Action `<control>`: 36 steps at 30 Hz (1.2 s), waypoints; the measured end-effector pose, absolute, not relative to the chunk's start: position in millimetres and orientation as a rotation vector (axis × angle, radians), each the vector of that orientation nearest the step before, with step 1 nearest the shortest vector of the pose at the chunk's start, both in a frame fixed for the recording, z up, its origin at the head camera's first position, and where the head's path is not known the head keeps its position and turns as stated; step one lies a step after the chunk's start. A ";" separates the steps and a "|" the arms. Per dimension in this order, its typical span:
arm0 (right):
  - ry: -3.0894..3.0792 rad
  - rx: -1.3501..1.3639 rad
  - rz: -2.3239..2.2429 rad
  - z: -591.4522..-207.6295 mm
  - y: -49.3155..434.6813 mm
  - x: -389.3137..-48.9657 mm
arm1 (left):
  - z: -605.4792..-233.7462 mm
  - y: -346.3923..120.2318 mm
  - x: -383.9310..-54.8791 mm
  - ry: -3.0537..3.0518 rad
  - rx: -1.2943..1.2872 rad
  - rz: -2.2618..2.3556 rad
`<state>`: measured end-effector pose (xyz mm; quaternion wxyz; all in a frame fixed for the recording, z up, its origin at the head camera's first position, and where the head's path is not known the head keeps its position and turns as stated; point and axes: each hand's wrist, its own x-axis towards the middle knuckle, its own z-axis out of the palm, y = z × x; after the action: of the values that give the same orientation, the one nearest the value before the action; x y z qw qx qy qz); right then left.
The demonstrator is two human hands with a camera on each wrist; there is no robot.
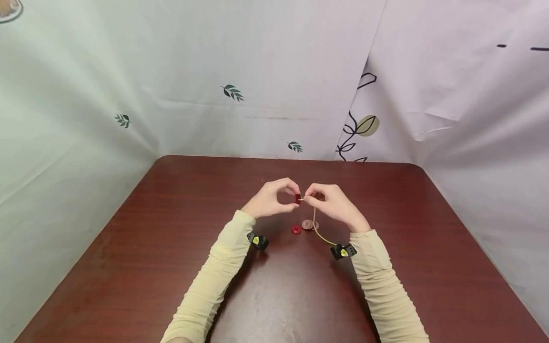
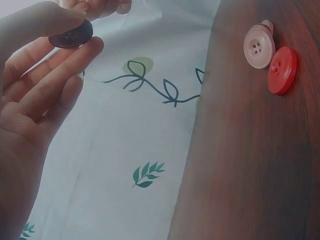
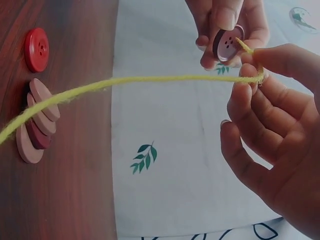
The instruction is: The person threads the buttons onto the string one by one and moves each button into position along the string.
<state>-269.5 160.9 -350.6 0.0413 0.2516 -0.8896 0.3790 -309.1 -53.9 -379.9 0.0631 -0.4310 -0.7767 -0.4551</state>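
Between thumb and fingers, my left hand point(image 1: 271, 197) pinches a dark red button point(image 3: 229, 43) by its edge, up off the table. Several small holes show in the button's face in the right wrist view. My right hand point(image 1: 330, 200) pinches a yellow string point(image 3: 150, 79) close to its end. The string's tip points at the button's holes and meets its face in that view. From my right fingers the rest of the string hangs down toward the table.
On the dark red-brown table point(image 1: 171, 247), a bright red button point(image 1: 296, 229) lies beside a small overlapping pile of pink buttons point(image 1: 307, 224), with a darker one among them. White cloth point(image 1: 193, 71) with leaf prints stands behind and at both sides.
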 end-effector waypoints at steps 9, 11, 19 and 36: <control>-2.723 0.767 1.155 -350.9 159.7 -269.2 | -377.9 -53.0 -308.1 -2.321 -1.321 -1.363; -2.728 0.755 1.150 -350.7 160.0 -269.1 | -376.9 -52.8 -307.5 -2.319 -1.325 -1.364; -2.735 0.754 1.137 -352.1 160.4 -269.7 | -378.0 -52.9 -307.9 -2.358 -1.320 -1.332; -2.723 0.782 1.145 -355.2 156.2 -269.7 | -376.8 -53.4 -306.7 -2.387 -1.330 -1.305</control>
<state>-269.7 156.2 -355.2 0.0428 0.2557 -0.8903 0.3743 -306.7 -53.4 -376.8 0.0567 -0.4386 -0.7869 -0.4304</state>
